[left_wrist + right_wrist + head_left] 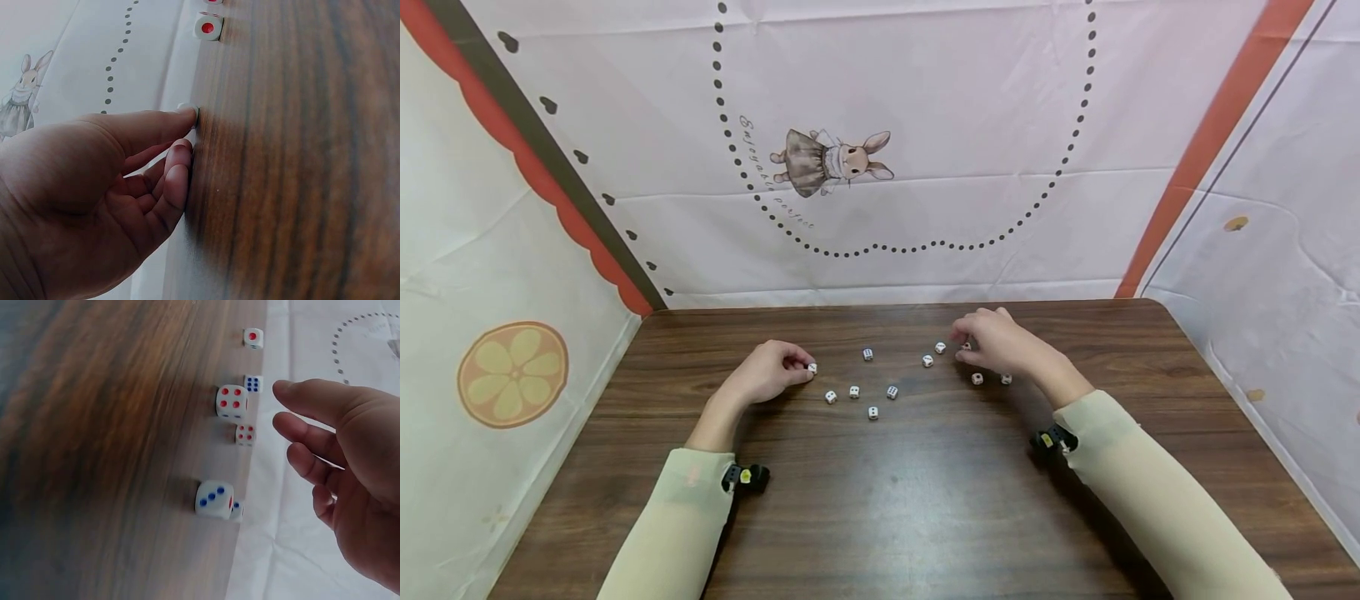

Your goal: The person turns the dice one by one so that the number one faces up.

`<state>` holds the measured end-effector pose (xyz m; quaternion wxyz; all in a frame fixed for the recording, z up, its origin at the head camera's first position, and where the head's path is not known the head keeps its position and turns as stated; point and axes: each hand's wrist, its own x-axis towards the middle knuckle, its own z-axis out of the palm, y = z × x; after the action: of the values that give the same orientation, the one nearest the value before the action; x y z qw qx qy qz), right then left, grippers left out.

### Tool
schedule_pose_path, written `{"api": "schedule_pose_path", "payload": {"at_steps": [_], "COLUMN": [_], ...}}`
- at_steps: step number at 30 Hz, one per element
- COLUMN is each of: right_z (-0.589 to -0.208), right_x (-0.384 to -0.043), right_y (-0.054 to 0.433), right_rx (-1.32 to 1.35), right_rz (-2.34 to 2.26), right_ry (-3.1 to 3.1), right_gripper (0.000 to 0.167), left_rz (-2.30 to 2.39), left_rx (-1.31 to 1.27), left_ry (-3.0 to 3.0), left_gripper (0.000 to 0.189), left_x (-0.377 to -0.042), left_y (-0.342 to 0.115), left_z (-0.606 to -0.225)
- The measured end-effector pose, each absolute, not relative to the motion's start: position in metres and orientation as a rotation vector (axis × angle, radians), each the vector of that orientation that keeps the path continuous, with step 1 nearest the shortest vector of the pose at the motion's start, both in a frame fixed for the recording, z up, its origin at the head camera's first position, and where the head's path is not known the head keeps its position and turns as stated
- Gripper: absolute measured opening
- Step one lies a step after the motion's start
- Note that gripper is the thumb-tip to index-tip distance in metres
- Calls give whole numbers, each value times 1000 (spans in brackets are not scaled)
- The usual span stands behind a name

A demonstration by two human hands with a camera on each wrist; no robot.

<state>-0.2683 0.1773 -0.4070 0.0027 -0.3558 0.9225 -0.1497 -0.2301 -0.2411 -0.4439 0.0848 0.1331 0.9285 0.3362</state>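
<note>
Hands at the dice: your left hand (767,372) pinches one die (812,367); your right hand (996,340) hovers with fingers relaxed, holding nothing.
Loose dice (873,412) lie scattered right of the pinched die; a careless sweep could knock them off the table (880,517); the pinch may slip.

Perhaps a home play corner, bunny-print cloth backdrop (880,167), wooden table (895,500)

Curved script beside the rabbit on the backdrop (925,125) is too small to read (dice carry only pips)
</note>
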Motion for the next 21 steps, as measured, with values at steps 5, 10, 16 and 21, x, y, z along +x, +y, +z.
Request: {"api": "schedule_pose_path", "payload": {"at_steps": [5, 10, 16, 21], "right_z": [-408, -411, -417, -420], "right_x": [-277, -288, -299, -304], "right_y": [164, 158, 158, 158], "right_rx": [-1151, -1157, -1151, -1150], "right_rz": [-367, -362, -527, -633], "right_ry": [2901, 2843, 2704, 2637], "right_gripper": [29, 29, 27, 21], "left_rz": [996, 989, 984, 987], "left_rx": [387, 392, 391, 385], "left_ry": [2767, 2771, 2770, 2769], "left_gripper": [11, 11, 11, 11], "left_x": [-230, -231, -231, -231], "left_y": [-242, -242, -241, -241], "left_z": [-445, -445, -445, -444]}}
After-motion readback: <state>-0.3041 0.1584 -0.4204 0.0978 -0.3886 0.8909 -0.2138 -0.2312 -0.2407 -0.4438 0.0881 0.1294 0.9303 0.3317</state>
